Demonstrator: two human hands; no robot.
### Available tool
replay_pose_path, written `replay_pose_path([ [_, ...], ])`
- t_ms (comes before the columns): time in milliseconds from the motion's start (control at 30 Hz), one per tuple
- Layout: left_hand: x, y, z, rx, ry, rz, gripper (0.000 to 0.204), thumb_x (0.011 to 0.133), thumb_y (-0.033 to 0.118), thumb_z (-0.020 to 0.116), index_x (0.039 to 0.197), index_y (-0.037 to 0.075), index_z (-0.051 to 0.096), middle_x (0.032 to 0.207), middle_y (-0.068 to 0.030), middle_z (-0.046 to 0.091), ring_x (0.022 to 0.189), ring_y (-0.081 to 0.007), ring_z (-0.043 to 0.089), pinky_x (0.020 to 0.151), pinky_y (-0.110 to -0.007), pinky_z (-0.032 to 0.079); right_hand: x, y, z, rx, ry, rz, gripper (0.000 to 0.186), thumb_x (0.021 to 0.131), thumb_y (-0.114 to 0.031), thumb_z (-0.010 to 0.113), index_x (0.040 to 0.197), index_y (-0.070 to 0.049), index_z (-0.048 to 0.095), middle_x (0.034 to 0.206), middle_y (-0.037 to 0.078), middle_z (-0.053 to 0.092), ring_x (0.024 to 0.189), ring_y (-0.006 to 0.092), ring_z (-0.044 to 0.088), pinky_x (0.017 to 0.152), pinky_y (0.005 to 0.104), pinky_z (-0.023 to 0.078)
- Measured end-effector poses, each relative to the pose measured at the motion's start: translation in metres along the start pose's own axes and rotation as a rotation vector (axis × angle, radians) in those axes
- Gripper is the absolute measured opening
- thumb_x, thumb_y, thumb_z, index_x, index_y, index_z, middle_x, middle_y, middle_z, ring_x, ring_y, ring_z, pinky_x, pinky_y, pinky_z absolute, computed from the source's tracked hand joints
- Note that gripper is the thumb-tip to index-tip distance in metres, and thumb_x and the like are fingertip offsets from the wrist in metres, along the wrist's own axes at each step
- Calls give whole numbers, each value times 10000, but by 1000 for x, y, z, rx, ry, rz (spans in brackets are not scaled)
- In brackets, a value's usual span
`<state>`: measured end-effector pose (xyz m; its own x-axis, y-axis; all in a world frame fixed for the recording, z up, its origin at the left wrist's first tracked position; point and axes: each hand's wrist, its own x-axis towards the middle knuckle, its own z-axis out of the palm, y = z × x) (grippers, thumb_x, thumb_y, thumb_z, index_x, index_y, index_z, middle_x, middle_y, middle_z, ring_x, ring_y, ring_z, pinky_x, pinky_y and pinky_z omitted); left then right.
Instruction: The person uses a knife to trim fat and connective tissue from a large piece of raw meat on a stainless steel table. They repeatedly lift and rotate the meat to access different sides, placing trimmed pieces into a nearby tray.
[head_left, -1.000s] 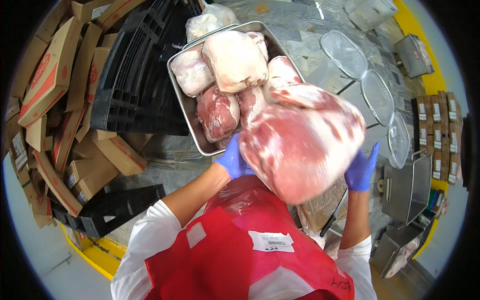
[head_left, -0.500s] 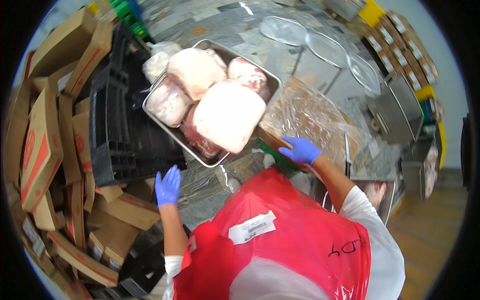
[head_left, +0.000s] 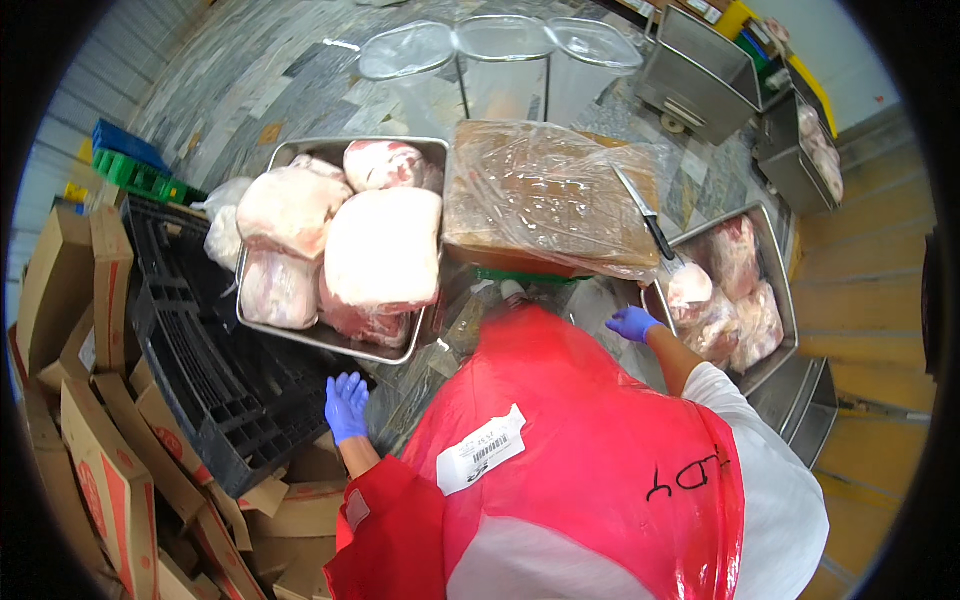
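My left hand (head_left: 347,407), in a blue-purple glove, is open and holds nothing, fingers stretched out just below the left metal tub (head_left: 436,162). Large pieces of raw meat (head_left: 383,250) with pale fat fill that tub. On the right, my gloved right hand (head_left: 633,323) is open beside the near-left edge of another metal tub (head_left: 768,240), which holds several wrapped-looking meat pieces (head_left: 735,258). Between the tubs, a clear plastic sheet covers a brown cardboard surface (head_left: 540,205). A knife with a black handle (head_left: 659,237) lies at its right side, blade pointing away.
Black plastic pallets (head_left: 220,350) and a heap of cardboard boxes (head_left: 110,480) crowd the left. Three hoops with clear bags (head_left: 505,40) stand beyond the cardboard. Wheeled metal bins (head_left: 700,75) are at the far right, one containing meat.
The view has swung to the right, bringing the right tub fully into sight. My right hand has moved from the cardboard's near edge to beside that tub. My left hand stays low and empty.
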<state>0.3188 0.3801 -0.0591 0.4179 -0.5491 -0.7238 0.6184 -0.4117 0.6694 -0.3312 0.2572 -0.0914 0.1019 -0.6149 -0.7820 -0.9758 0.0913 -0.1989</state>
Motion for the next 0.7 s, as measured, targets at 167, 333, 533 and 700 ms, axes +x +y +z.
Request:
replay_pose_path([
  [167, 21, 46, 134, 255, -318, 68, 536, 1052, 442, 472, 1371, 15, 529, 1178, -136, 677, 942, -211, 666, 816, -314, 541, 19, -4, -17, 272, 308, -3, 640, 919, -470, 620, 1365, -12, 584, 1290, 262, 631, 1199, 404, 611, 1069, 443, 458],
  [333, 19, 33, 271, 530, -603, 40, 460, 1027, 320, 570, 1333, -23, 578, 1207, -144, 680, 995, -197, 676, 895, -303, 538, 45, 13, -48, 297, 807, 235, 693, 856, -373, 709, 1433, -52, 498, 1353, 290, 560, 1223, 426, 569, 1043, 471, 463],
  [533, 122, -51, 357, 1317, -440, 974, 903, 826, 419, 783, 1457, -91, 387, 1419, -336, 481, 1351, -430, 452, 1128, -458, 379, 72, 63, -96, 237, 917, 510, 755, 826, -375, 738, 1469, -96, 458, 1342, 271, 561, 1203, 422, 570, 1012, 492, 470],
  [700, 158, -56, 400, 1479, -376, 595, 977, 765, 461, 814, 1429, -111, 382, 1398, -333, 505, 1310, -450, 488, 1084, -468, 420, 93, 85, -100, 299, 806, 503, 536, 832, -352, 733, 1273, -76, 605, 1077, 230, 663, 1040, 404, 627, 902, 499, 498],
])
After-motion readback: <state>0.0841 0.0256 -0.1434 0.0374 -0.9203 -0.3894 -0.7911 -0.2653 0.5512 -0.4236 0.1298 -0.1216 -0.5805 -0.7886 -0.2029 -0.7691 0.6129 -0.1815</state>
